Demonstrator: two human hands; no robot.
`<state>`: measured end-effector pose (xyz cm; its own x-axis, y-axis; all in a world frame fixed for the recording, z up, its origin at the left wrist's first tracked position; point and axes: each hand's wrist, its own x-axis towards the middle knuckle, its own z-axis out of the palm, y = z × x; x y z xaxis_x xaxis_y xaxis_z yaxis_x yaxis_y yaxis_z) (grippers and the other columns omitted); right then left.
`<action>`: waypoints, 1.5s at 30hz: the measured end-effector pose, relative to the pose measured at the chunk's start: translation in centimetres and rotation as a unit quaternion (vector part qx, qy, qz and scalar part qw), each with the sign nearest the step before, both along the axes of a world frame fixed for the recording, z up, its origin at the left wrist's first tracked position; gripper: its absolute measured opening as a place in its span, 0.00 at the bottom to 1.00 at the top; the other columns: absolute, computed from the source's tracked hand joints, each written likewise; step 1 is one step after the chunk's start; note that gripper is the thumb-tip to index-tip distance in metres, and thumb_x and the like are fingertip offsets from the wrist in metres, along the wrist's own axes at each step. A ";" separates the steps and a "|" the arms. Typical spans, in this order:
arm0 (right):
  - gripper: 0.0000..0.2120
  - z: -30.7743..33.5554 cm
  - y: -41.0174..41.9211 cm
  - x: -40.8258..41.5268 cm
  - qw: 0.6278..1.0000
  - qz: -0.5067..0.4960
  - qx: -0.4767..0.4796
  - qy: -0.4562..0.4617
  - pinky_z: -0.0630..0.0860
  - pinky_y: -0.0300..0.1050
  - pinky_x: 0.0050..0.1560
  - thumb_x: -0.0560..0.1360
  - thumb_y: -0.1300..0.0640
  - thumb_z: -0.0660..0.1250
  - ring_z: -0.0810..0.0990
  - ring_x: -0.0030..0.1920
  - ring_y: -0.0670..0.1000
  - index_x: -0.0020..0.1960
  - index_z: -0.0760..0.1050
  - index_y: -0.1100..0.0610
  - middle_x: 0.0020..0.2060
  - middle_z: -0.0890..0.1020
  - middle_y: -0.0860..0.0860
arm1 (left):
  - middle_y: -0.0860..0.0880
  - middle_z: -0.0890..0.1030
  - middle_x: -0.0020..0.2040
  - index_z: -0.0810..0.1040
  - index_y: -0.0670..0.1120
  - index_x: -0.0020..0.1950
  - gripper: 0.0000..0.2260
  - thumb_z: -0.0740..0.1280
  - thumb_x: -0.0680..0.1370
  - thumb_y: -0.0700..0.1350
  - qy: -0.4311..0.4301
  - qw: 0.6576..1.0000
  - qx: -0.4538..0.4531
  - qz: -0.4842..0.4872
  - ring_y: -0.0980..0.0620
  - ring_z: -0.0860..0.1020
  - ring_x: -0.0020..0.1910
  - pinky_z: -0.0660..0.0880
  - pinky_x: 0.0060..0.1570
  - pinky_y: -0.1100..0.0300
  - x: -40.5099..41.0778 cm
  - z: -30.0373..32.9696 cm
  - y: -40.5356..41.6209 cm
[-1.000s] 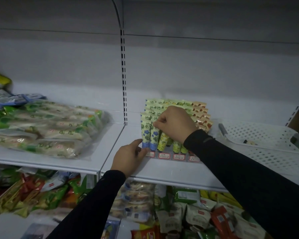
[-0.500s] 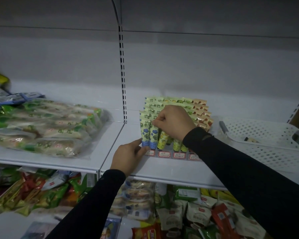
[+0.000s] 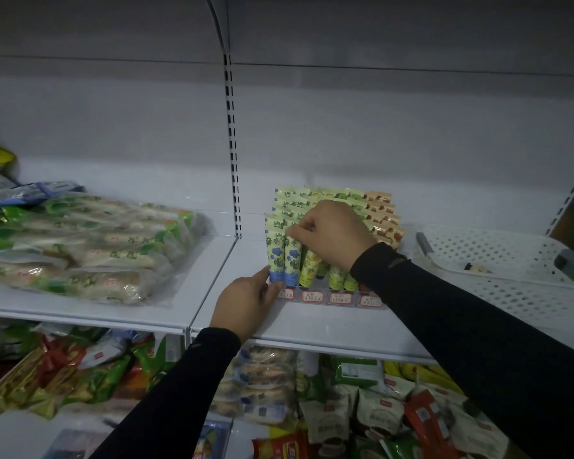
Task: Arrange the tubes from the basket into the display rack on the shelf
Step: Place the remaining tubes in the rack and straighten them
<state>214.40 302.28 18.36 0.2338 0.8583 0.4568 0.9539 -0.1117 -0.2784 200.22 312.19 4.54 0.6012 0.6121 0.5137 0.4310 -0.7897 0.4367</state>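
A clear display rack (image 3: 332, 298) with red-edged labels stands on the white shelf (image 3: 312, 326), filled with rows of upright tubes. The front row holds blue-flowered tubes (image 3: 276, 256) on the left, then yellow and green ones. My right hand (image 3: 332, 236) reaches over the rack and pinches the top of the second blue-flowered tube (image 3: 292, 263) in the front row. Against the rack's lower left corner rests my left hand (image 3: 246, 299), its fingers touching the base. The white perforated basket (image 3: 511, 279) sits to the right, with a small dark item inside.
Large bags of green-printed packets (image 3: 80, 250) lie on the shelf to the left. A slotted upright post (image 3: 232, 144) divides the back wall. Below the shelf, snack packets (image 3: 345, 409) fill the lower level.
Both hands stay at the rack; the right hand keeps its pinch on the front-row tube and the left stays at the rack's corner. Only the camera has shifted slightly.
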 end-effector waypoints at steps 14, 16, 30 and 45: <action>0.15 0.8 -3.8 2.3 0.998 -0.012 0.048 0.027 0.64 0.42 0.42 0.79 0.46 0.63 0.70 0.39 0.43 0.34 0.75 0.49 0.34 0.73 0.46 | 0.51 0.81 0.52 0.74 0.53 0.65 0.15 0.62 0.80 0.56 0.032 0.998 -0.042 -0.020 0.55 0.76 0.44 0.67 0.40 0.61 -1.0 1.3 0.0; 0.14 0.5 -4.1 2.5 0.999 -0.027 0.037 0.013 0.67 0.43 0.44 0.78 0.45 0.64 0.73 0.43 0.46 0.43 0.82 0.52 0.39 0.76 0.48 | 0.51 0.81 0.52 0.74 0.53 0.65 0.15 0.62 0.80 0.56 0.030 0.998 -0.046 -0.015 0.55 0.77 0.45 0.67 0.40 0.62 -1.0 1.5 -0.2; 0.19 -0.3 -2.4 1.3 0.997 -0.062 -0.033 -0.036 0.68 0.44 0.43 0.78 0.49 0.65 0.73 0.40 0.49 0.30 0.75 0.55 0.39 0.70 0.49 | 0.54 0.80 0.49 0.73 0.51 0.65 0.21 0.70 0.75 0.58 -0.054 0.990 -0.127 0.003 0.59 0.74 0.37 0.66 0.32 0.73 0.9 2.6 -1.7; 0.18 -0.8 -1.9 1.6 0.999 -0.036 -0.019 -0.028 0.65 0.40 0.44 0.79 0.49 0.65 0.70 0.38 0.44 0.39 0.82 0.61 0.41 0.77 0.52 | 0.54 0.80 0.45 0.73 0.50 0.62 0.19 0.69 0.76 0.57 -0.044 0.993 -0.109 0.016 0.60 0.72 0.31 0.63 0.29 0.70 1.0 2.3 -1.7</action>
<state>215.97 300.36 17.56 0.2696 0.8573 0.4385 0.9573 -0.1893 -0.2185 201.26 310.52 6.81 0.5377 0.7325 0.4175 0.4066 -0.6591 0.6327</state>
